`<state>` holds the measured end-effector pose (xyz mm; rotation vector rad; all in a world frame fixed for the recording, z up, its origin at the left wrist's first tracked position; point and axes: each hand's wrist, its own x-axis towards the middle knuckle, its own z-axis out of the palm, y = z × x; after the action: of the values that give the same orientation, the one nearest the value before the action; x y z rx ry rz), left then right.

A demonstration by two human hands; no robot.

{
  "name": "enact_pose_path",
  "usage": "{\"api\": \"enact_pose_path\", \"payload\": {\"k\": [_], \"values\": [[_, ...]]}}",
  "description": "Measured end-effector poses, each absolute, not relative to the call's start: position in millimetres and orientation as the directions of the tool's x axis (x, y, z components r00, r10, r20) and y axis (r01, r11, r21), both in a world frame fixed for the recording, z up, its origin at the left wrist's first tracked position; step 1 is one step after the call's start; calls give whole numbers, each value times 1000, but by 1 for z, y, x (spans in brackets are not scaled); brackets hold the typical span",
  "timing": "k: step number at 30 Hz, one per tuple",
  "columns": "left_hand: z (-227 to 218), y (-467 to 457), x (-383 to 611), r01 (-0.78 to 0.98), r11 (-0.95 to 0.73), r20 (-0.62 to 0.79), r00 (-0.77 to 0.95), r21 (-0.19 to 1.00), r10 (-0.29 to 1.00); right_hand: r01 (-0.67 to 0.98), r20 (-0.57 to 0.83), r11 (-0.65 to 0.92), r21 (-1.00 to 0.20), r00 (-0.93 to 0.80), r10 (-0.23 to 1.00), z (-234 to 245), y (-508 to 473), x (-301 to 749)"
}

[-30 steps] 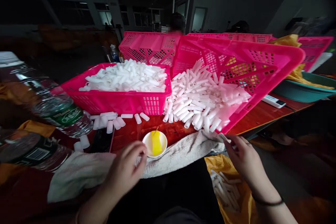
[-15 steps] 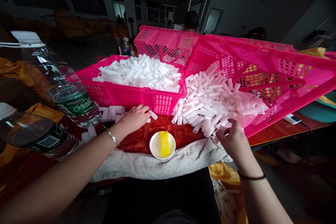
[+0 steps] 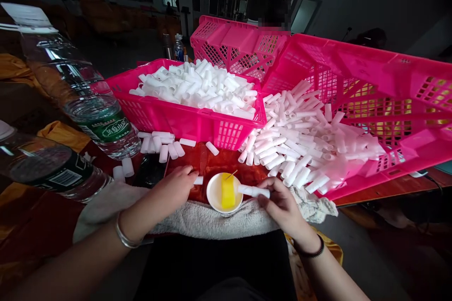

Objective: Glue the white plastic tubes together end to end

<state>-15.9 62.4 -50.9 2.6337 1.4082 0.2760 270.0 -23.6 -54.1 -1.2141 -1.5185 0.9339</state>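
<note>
My left hand point(image 3: 176, 189) is closed on a short white tube point(image 3: 198, 180), whose end sticks out past the fingertips left of the bowl. Between the fingers and thumb of my right hand point(image 3: 282, 203) is a longer, narrow white tube point(image 3: 253, 191), pointing left. Its far end reaches the rim of a small white bowl point(image 3: 212, 193); whether it touches cannot be made out. A yellow block point(image 3: 228, 192) with a thin stick on top stands in the bowl. Right of the bowl, many white tubes point(image 3: 293, 136) spill from a tipped pink crate point(image 3: 374, 56).
A pink basket point(image 3: 183, 120) heaped with short white tubes stands behind the bowl. Several loose short tubes point(image 3: 162, 143) lie before it. Two large water bottles point(image 3: 109, 124) stand at the left. A pale towel point(image 3: 208, 223) lines the table's front edge. A person's head shows behind the crates.
My right hand has moved left from the tube pile to the bowl's side, bringing a narrow tube. My left hand has drawn back from the basket toward me with a short tube.
</note>
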Motion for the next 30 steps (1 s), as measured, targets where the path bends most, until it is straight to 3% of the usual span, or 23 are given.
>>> {"api": "enact_pose_path", "payload": {"k": [4, 10, 13, 16, 18, 22, 24, 27, 30], "values": [[-55, 55, -22, 865, -451, 20, 458, 219, 889, 415, 288, 349, -840, -204, 936, -53, -16, 258], [-52, 32, -10, 698, -416, 140, 418, 582, 898, 490, 468, 621, -612, -408, 784, -61, -6, 260], [-58, 21, 6, 605, -440, 162, 458, 663, 874, 457, 416, 564, -688, -389, 822, -66, -8, 260], [-66, 19, 19, 605, -489, 199, 483, 629, 853, 434, 287, 399, -808, -301, 909, -66, -12, 258], [-69, 21, 22, 611, -498, 202, 488, 616, 849, 456, 289, 387, -801, -271, 918, -66, -14, 257], [-71, 24, 22, 606, -467, 182, 472, 644, 863, 434, 405, 546, -717, -379, 832, -67, -13, 257], [-71, 25, 21, 598, -440, 160, 463, 670, 872, 366, 381, 505, -782, -361, 851, -68, -12, 257], [-70, 24, 20, 594, -394, 113, 453, 702, 884, 288, 216, 306, -907, -304, 928, -68, -11, 256], [-69, 24, 21, 597, -353, 77, 437, 720, 896, 374, 246, 347, -860, -291, 925, -66, -11, 256]]}}
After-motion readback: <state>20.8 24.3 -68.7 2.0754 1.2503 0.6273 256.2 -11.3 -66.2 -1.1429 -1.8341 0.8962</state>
